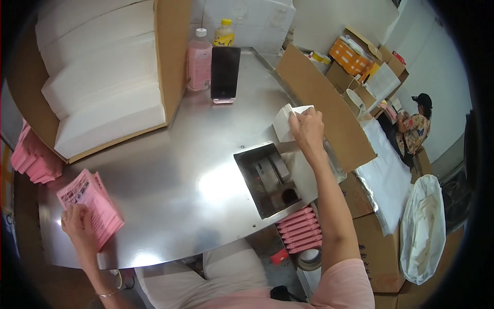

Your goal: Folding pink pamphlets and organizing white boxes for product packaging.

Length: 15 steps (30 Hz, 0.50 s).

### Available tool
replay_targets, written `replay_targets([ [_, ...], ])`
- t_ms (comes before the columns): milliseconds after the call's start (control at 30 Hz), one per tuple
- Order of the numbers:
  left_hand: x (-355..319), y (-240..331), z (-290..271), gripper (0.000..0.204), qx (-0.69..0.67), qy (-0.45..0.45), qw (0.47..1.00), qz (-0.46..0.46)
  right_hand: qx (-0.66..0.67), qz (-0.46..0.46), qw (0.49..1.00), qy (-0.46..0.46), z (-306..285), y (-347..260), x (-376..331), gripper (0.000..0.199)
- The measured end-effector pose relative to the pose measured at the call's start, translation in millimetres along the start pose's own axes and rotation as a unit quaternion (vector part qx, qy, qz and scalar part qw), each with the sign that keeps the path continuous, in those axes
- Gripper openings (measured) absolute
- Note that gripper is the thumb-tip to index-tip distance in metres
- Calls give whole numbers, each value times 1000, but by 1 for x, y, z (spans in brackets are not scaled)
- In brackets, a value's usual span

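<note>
At the table's left edge my left hand point(78, 226) is closed on the near side of some pink printed packets point(103, 213), flat and overlapping in a small pile. The fingers are bent, and part of them is hidden. Beyond the square opening my right hand point(307, 129) pinches the top of a small white block of paper point(282, 126), thumb and fingers over its upper edge. That block is tilted beside a cardboard panel point(329, 103). Dark machine parts point(272, 172) show inside the opening in the metal table point(175, 190).
A large cardboard box point(172, 56) with stacked white paper point(110, 113) stands at the far left. More pink packets point(38, 159) lie beside it. Behind are a phone on a stand point(225, 74) and two bottles point(199, 59). A person point(414, 129) sits at the far right.
</note>
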<state>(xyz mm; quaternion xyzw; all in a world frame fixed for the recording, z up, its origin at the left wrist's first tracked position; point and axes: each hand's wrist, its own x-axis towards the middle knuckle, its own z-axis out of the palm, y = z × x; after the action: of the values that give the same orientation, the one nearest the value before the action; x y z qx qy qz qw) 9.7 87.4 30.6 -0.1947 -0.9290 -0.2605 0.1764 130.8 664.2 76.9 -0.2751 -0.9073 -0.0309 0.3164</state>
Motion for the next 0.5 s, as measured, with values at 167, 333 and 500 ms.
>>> replay_targets([
  [167, -14, 148, 60, 13, -141, -71, 978, 138, 15, 30, 999, -13, 3, 9, -6, 28],
  [333, -45, 210, 111, 21, -201, -146, 934, 258, 41, -34, 995, 85, -7, 3, -22, 39],
  [500, -33, 197, 97, 70, -181, -183, 925, 279, 145, -308, 891, -300, -33, -121, -172, 44],
])
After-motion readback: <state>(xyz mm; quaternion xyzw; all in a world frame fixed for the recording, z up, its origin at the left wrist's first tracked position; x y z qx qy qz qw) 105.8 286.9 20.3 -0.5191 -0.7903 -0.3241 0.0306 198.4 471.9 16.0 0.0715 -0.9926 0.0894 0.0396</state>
